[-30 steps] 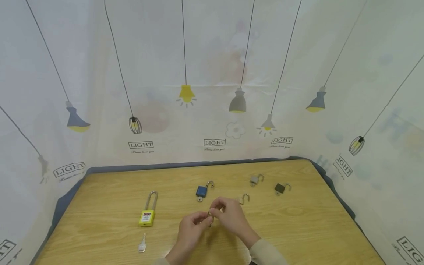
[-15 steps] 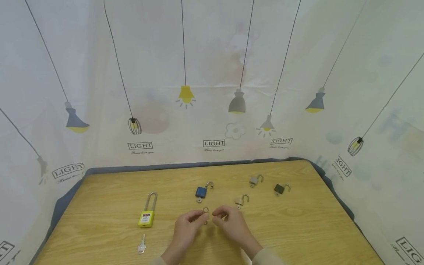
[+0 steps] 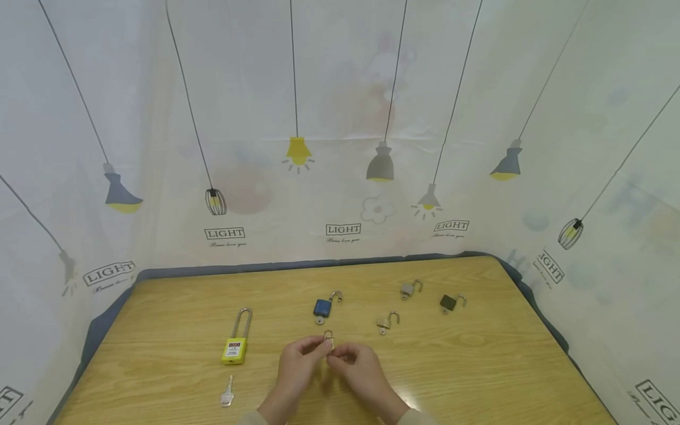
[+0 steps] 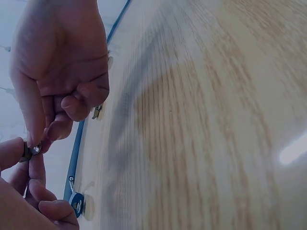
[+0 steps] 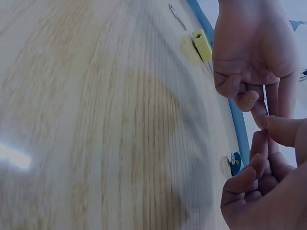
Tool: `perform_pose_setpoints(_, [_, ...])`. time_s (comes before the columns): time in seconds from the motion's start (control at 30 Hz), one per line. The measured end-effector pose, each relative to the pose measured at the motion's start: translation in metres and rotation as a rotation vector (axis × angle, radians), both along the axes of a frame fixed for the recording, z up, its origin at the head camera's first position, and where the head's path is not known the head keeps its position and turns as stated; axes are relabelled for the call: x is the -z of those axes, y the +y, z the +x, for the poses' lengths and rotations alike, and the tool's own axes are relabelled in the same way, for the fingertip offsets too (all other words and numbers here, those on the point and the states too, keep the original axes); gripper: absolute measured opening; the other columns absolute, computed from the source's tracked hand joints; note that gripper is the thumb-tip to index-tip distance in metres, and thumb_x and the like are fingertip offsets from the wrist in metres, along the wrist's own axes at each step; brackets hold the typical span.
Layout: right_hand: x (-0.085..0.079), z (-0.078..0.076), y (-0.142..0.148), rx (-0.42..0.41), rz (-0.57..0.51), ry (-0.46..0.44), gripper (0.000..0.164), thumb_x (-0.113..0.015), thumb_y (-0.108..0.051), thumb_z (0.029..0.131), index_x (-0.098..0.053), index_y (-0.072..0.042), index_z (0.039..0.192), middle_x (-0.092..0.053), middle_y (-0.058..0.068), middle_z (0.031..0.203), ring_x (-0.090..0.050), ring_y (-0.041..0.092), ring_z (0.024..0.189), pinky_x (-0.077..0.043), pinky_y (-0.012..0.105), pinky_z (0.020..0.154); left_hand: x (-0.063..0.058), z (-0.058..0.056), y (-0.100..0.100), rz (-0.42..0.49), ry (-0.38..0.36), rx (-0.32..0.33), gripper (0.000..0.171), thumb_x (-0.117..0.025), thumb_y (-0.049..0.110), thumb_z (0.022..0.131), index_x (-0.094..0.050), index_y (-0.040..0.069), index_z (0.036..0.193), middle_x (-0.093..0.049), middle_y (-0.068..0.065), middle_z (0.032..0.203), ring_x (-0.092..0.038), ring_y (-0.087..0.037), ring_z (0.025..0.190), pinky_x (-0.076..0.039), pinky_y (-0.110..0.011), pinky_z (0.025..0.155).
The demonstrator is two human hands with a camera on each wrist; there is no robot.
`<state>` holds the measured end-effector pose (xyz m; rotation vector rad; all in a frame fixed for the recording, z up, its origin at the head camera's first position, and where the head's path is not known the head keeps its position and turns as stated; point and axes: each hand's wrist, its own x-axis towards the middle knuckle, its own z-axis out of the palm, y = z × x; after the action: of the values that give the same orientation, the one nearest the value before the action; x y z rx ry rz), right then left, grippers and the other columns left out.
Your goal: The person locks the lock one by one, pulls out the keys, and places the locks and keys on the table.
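A small padlock (image 3: 329, 335) is pinched upright between the left hand's (image 3: 297, 361) thumb and fingers, its shackle rising above the fingertips. Much of its body is hidden by the fingers. At its lower end, the right hand (image 3: 363, 367) pinches the small round head of a silver key (image 4: 36, 148) with thumb and forefinger. The fingertips of both hands meet there in both wrist views. Just beyond the hands lies a blue padlock (image 3: 321, 307) with its shackle swung open and a key in its base.
An open brass-coloured padlock (image 3: 383, 323), an open grey padlock (image 3: 406, 289) and an open black padlock (image 3: 448, 303) lie at the back right. To the left lie a yellow long-shackle padlock (image 3: 234, 350) and a loose key (image 3: 227, 394). Printed curtains surround the wooden table (image 3: 478, 366).
The right hand has left the padlock's shackle, drawn back to the right, and come down to the key at its lower end. The left hand has shifted slightly left with the padlock.
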<state>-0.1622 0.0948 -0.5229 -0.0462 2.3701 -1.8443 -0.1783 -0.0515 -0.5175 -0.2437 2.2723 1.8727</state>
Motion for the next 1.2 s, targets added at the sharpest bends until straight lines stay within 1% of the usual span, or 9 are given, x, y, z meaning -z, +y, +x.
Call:
perform_pose_setpoints(0.17, [0.001, 0.0, -0.004, 0.053, -0.009, -0.011, 0.024, -0.069, -0.029, 0.086, -0.068, -0.005, 0.09, -0.064, 0.002, 0.088, -0.054, 0.014, 0.079, -0.045, 0.028, 0.068, 0.001, 0.0, 0.0, 0.01, 0.002, -0.005, 0.043, -0.072, 0.045, 0.081, -0.068, 0.012, 0.108, -0.067, -0.004, 0.112, -0.053, -0.025, 0.113, -0.04, -0.052, 0.098])
perform_pose_setpoints(0.33, [0.003, -0.001, -0.005, 0.061, -0.022, -0.007, 0.025, -0.068, -0.029, 0.086, -0.068, -0.004, 0.088, -0.062, 0.0, 0.083, -0.052, 0.013, 0.075, -0.044, 0.026, 0.064, 0.0, 0.001, 0.0, 0.028, -0.002, 0.0, 0.044, -0.071, 0.045, 0.082, -0.067, 0.011, 0.11, -0.067, -0.005, 0.113, -0.053, -0.026, 0.114, -0.039, -0.054, 0.1])
perform_pose_setpoints(0.5, [0.002, -0.001, -0.006, 0.036, -0.047, -0.015, 0.025, -0.068, -0.029, 0.087, -0.067, -0.004, 0.088, -0.061, 0.001, 0.084, -0.052, 0.014, 0.076, -0.044, 0.026, 0.065, 0.0, 0.001, -0.001, 0.048, -0.022, 0.0, 0.044, -0.07, 0.045, 0.083, -0.066, 0.011, 0.111, -0.066, -0.004, 0.115, -0.05, -0.027, 0.118, -0.037, -0.055, 0.102])
perform_pose_setpoints(0.63, [0.001, -0.001, -0.006, 0.035, -0.058, -0.036, 0.025, -0.068, -0.029, 0.087, -0.067, -0.004, 0.088, -0.06, 0.001, 0.083, -0.052, 0.015, 0.076, -0.043, 0.025, 0.065, 0.0, 0.0, -0.002, 0.047, -0.033, -0.007, 0.044, -0.07, 0.045, 0.083, -0.066, 0.011, 0.111, -0.066, -0.003, 0.114, -0.05, -0.027, 0.118, -0.037, -0.055, 0.102])
perform_pose_setpoints(0.73, [0.004, -0.001, -0.008, 0.053, -0.056, -0.044, 0.023, -0.068, -0.027, 0.087, -0.067, -0.005, 0.088, -0.059, 0.0, 0.082, -0.051, 0.014, 0.075, -0.043, 0.025, 0.064, 0.001, 0.001, -0.002, 0.039, -0.044, -0.013, 0.045, -0.07, 0.045, 0.083, -0.066, 0.012, 0.112, -0.065, -0.003, 0.115, -0.05, -0.026, 0.117, -0.039, -0.054, 0.101])
perform_pose_setpoints(0.83, [0.007, 0.0, -0.011, 0.08, -0.054, -0.054, 0.02, -0.069, -0.025, 0.086, -0.067, -0.005, 0.089, -0.059, -0.001, 0.081, -0.05, 0.013, 0.074, -0.043, 0.025, 0.063, 0.001, 0.001, -0.001, 0.024, -0.047, -0.032, 0.045, -0.071, 0.045, 0.081, -0.066, 0.012, 0.111, -0.065, -0.003, 0.113, -0.051, -0.026, 0.115, -0.04, -0.054, 0.099])
perform_pose_setpoints(1.0, [0.005, 0.003, -0.014, 0.1, -0.061, -0.054, 0.02, -0.069, -0.024, 0.085, -0.067, -0.005, 0.088, -0.058, -0.001, 0.08, -0.05, 0.014, 0.074, -0.042, 0.025, 0.063, 0.0, 0.001, -0.001, 0.015, -0.055, -0.049, 0.044, -0.072, 0.045, 0.081, -0.067, 0.012, 0.11, -0.065, -0.003, 0.112, -0.052, -0.025, 0.112, -0.041, -0.052, 0.097])
perform_pose_setpoints(1.1, [0.006, 0.007, -0.013, 0.052, -0.046, -0.051, 0.017, -0.07, -0.022, 0.085, -0.067, -0.005, 0.087, -0.059, -0.001, 0.08, -0.05, 0.013, 0.073, -0.042, 0.025, 0.062, -0.003, -0.003, -0.003, 0.046, -0.052, -0.073, 0.045, -0.07, 0.044, 0.083, -0.065, 0.01, 0.112, -0.065, -0.005, 0.113, -0.053, -0.025, 0.112, -0.04, -0.054, 0.099])
perform_pose_setpoints(1.2, [0.007, 0.01, -0.011, 0.001, -0.036, -0.061, 0.014, -0.069, -0.019, 0.085, -0.068, -0.005, 0.087, -0.06, -0.001, 0.08, -0.051, 0.013, 0.073, -0.042, 0.026, 0.062, -0.007, -0.008, -0.006, 0.055, -0.014, -0.092, 0.043, -0.068, 0.043, 0.085, -0.065, 0.01, 0.113, -0.066, -0.005, 0.113, -0.055, -0.024, 0.11, -0.039, -0.054, 0.099])
